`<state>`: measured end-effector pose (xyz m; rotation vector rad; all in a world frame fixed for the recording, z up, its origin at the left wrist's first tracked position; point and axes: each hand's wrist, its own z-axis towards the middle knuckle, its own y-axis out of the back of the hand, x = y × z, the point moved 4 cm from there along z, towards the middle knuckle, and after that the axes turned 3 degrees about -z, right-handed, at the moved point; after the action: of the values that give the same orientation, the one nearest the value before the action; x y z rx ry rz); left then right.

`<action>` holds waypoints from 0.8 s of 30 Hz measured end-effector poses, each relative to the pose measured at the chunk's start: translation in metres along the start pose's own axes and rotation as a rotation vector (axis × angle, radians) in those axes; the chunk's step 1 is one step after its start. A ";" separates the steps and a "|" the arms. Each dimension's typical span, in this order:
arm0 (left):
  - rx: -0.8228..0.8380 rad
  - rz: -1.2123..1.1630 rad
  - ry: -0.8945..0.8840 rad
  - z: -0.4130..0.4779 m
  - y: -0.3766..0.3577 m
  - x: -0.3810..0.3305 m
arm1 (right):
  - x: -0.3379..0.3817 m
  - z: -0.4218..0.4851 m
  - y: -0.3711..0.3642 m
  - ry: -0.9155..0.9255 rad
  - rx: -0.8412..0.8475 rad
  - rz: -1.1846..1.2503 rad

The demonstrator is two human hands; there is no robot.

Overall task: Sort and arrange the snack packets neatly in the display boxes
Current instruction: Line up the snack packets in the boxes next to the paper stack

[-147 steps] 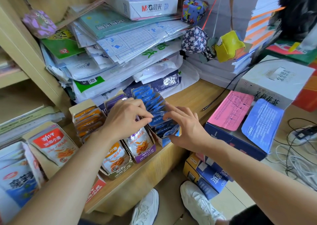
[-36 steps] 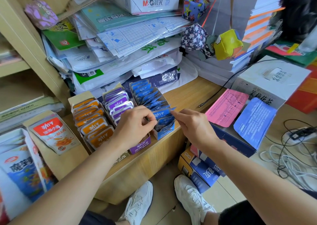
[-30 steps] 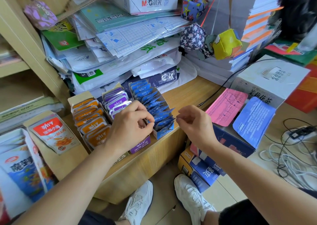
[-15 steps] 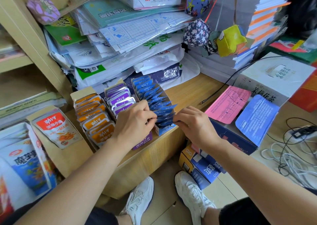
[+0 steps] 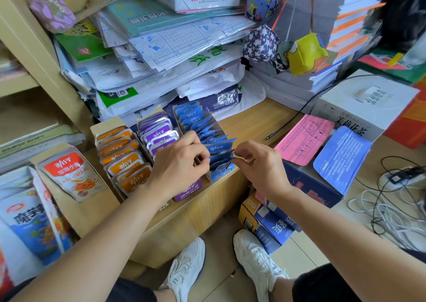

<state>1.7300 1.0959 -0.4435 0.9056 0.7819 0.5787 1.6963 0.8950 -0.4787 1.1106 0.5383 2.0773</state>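
Both hands are at the front end of the blue display box [image 5: 221,174], which sits near the front edge of the wooden surface [image 5: 253,122]. The right hand [image 5: 260,165] has its thumb and fingertips pinched on the right edge of the frontmost blue packets [image 5: 219,148]. The left hand [image 5: 179,163] comes in from the other side with its fingers curled onto the left edge of that same little bunch, so the packets are squeezed between the two hands. The rest of the blue packets stand in a row running back from the hands, and they're kinda fanned out and crooked rather than square. Just left of the blue box is the purple box [image 5: 187,192] with its purple packets [image 5: 159,131] lined up on edge, and the left hand covers the front part of it. Left of that, the orange packets [image 5: 122,156] stand in a tidy row in their own box. Further left there's a bigger red-and-orange pouch [image 5: 71,175] leaning in an open carton. Behind the boxes is a messy pile of papers and plastic bags [image 5: 173,48]. Off to the right, a pink sheet [image 5: 304,139] and a blue sheet [image 5: 341,156] lie side by side on a dark blue carton. White sneakers [image 5: 258,258] show on the floor below.
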 end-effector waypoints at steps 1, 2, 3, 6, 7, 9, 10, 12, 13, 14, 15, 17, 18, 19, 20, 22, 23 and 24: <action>0.010 -0.052 0.012 0.000 0.000 0.001 | -0.002 -0.001 0.000 -0.087 -0.005 0.054; 0.019 -0.096 0.021 -0.001 0.000 0.003 | -0.004 -0.002 -0.001 -0.178 -0.005 0.103; 0.026 -0.130 0.029 -0.002 0.000 0.003 | -0.007 -0.002 -0.002 -0.265 -0.004 0.138; 0.046 -0.145 0.012 -0.004 0.000 0.003 | -0.014 -0.004 -0.007 -0.438 0.019 0.191; 0.041 -0.130 -0.002 -0.005 -0.001 0.002 | -0.015 -0.005 -0.009 -0.462 0.037 0.224; 0.000 -0.087 -0.024 -0.005 -0.001 0.000 | -0.017 -0.008 -0.012 -0.487 0.062 0.299; -0.020 -0.068 -0.027 -0.004 0.000 -0.002 | -0.018 -0.008 -0.012 -0.495 0.065 0.320; -0.049 -0.041 -0.025 -0.002 -0.001 -0.003 | -0.020 -0.008 -0.012 -0.513 0.067 0.335; -0.053 -0.038 -0.023 -0.001 -0.002 -0.002 | -0.020 -0.008 -0.012 -0.527 0.067 0.343; -0.052 -0.040 -0.017 -0.001 -0.002 -0.002 | -0.021 -0.007 -0.012 -0.539 0.067 0.353; -0.053 -0.044 -0.013 0.000 -0.003 -0.001 | -0.020 -0.005 -0.012 -0.547 0.067 0.363; -0.040 -0.064 -0.006 0.000 -0.004 -0.001 | -0.019 -0.002 -0.008 -0.543 0.047 0.380; -0.028 -0.076 -0.010 0.000 -0.005 -0.001 | -0.017 -0.001 -0.006 -0.532 0.031 0.386; -0.019 -0.087 -0.016 0.000 -0.007 0.000 | -0.016 0.000 -0.005 -0.517 0.022 0.383; -0.007 -0.103 -0.014 -0.001 -0.008 0.000 | -0.016 0.001 -0.004 -0.498 0.020 0.372; 0.031 -0.160 0.013 -0.001 -0.006 0.000 | -0.015 0.002 -0.006 -0.473 0.021 0.348; 0.048 -0.196 0.028 -0.001 -0.004 0.000 | -0.015 0.002 -0.007 -0.474 0.022 0.347; 0.048 -0.226 0.047 0.000 0.000 0.000 | -0.016 0.001 -0.009 -0.481 0.026 0.352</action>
<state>1.7300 1.0962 -0.4440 0.8360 0.9301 0.3855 1.7064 0.8891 -0.4921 1.7537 0.1390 1.9817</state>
